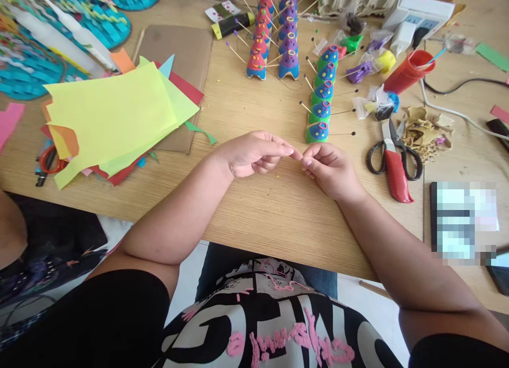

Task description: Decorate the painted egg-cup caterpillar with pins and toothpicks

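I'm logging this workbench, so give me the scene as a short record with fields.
Hands: left hand and right hand meet at the fingertips; anything pinched there is too small to tell
Nearest figure: green-and-blue row of bumps with faces and dark-tipped sticks, just beyond the right hand
Other figures: red row and purple row, farther back
Left side: yellow paper overlapping brown board
Right side: black-handled scissors, red cup

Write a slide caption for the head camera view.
Left hand and right hand, fingertips close together over a wooden table, between yellow paper and scissors, near a blue-and-green craft piece.
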A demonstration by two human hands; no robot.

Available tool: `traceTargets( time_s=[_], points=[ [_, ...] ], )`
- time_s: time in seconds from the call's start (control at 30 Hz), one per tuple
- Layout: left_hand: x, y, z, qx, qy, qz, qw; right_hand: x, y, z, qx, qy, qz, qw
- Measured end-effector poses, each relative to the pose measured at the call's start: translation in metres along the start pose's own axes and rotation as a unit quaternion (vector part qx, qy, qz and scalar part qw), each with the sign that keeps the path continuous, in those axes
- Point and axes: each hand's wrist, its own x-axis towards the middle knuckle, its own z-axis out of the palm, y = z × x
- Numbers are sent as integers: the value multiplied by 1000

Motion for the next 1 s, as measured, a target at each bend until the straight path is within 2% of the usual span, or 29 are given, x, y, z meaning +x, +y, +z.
traceTargets(
  time_s=[0.53,1.0],
  points=[
    [6,-10,2,-32,-41,-16,998,0,-2,-4,20,-49,6,999],
    [9,-14,4,-46,-55,-12,997,0,-6,-5,26,-61,32,997]
  ],
)
